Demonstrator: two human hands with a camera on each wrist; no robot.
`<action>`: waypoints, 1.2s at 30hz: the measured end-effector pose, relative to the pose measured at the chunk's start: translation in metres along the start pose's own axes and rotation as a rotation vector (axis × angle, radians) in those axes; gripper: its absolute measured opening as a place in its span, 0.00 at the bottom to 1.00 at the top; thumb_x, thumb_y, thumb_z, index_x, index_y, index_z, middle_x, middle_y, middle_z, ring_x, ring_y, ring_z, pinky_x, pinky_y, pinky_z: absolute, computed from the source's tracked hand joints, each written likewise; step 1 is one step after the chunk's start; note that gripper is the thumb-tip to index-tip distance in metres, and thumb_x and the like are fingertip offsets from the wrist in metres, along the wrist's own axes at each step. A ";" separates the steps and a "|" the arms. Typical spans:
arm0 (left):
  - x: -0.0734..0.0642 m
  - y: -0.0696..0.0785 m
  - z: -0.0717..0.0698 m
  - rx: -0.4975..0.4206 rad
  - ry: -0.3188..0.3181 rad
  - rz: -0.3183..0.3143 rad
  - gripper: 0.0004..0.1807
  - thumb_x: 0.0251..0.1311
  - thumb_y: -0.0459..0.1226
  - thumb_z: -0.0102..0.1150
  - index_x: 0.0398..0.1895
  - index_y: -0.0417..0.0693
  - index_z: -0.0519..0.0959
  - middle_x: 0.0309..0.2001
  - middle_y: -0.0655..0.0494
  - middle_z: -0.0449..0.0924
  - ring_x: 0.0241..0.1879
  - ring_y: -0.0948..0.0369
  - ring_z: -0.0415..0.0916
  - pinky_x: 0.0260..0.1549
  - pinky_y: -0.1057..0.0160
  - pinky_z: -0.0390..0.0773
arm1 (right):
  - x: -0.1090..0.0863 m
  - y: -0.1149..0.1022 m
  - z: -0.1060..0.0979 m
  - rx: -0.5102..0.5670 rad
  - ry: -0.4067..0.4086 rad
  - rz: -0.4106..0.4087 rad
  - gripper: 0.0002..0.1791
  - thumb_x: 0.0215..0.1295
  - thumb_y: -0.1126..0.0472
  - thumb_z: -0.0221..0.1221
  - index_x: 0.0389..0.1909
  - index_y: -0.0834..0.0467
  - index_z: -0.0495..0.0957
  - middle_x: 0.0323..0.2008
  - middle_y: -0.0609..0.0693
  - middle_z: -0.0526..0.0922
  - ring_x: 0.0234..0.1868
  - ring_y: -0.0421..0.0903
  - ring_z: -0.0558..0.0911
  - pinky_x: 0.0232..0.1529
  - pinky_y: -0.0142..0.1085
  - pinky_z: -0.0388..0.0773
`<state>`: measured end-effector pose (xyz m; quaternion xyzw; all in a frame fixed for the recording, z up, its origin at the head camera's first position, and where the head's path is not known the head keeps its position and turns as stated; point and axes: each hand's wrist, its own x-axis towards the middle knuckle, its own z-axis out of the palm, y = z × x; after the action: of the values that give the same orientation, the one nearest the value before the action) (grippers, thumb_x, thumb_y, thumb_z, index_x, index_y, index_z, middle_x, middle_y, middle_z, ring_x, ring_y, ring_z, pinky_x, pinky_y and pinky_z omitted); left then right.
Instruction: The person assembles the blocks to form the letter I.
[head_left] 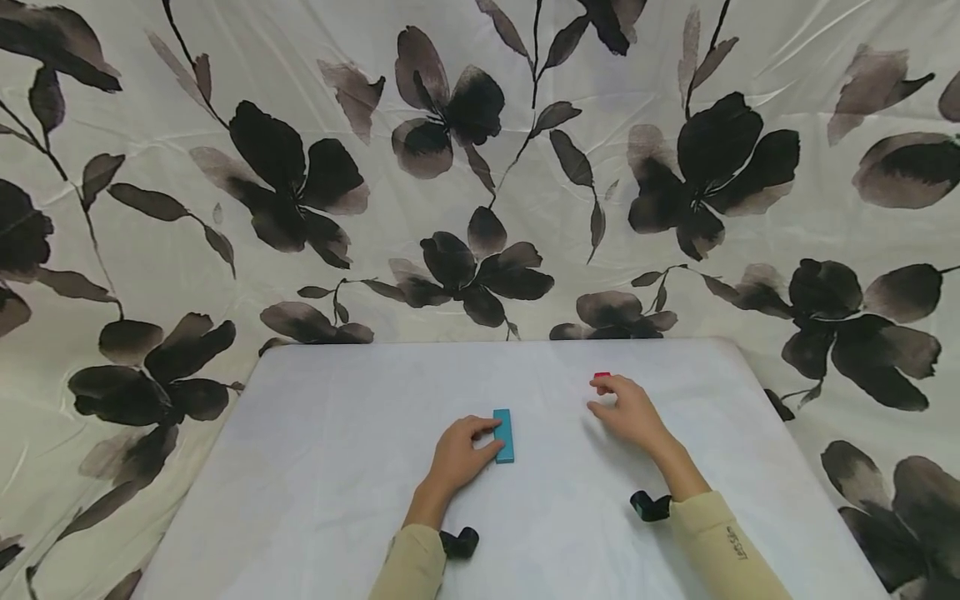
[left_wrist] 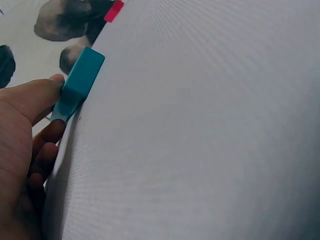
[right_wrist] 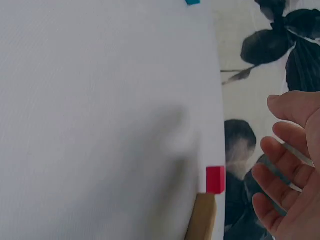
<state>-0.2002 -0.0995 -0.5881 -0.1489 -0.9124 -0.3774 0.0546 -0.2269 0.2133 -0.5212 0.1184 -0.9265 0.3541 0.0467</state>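
- While the left hand [head_left: 459,458] is reaching over the white table [head_left: 322,483], its thumb and pointing finger are bending and gripping the teal block [head_left: 507,438].
- The teal block is sitting near the middle of the white table, and its long side is running away from the person. How hard the left hand is squeezing, one cannot tell.
- The right hand [head_left: 636,418] is holding nothing. Its fingers are curving loosely, with gaps showing between them.
- The red block [right_wrist: 215,180] is resting near the far edge of the white table, to the right of the teal block and well apart from it. In the head view, the right hand is partly hiding it.
- In the right wrist view, a brown block [right_wrist: 201,217] is lying just beside the red block. Whether the two are touching, one cannot tell.
- Tan sleeves [head_left: 412,567] are covering both arms, and a small black camera [head_left: 467,543] is sticking out by each wrist.
- Behind the white table, a pale cloth [head_left: 592,142] is showing big dark flowers and leaves.
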 end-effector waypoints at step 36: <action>-0.001 0.000 -0.001 -0.002 0.000 -0.009 0.20 0.58 0.48 0.67 0.53 0.56 0.82 0.42 0.65 0.80 0.40 0.65 0.73 0.42 0.60 0.74 | -0.038 0.057 -0.009 0.030 0.057 0.179 0.23 0.63 0.61 0.62 0.56 0.68 0.74 0.52 0.64 0.75 0.47 0.57 0.75 0.46 0.50 0.71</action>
<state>-0.1993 -0.1006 -0.5876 -0.1448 -0.9126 -0.3787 0.0526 -0.2041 0.2677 -0.5572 0.0256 -0.9262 0.3741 0.0395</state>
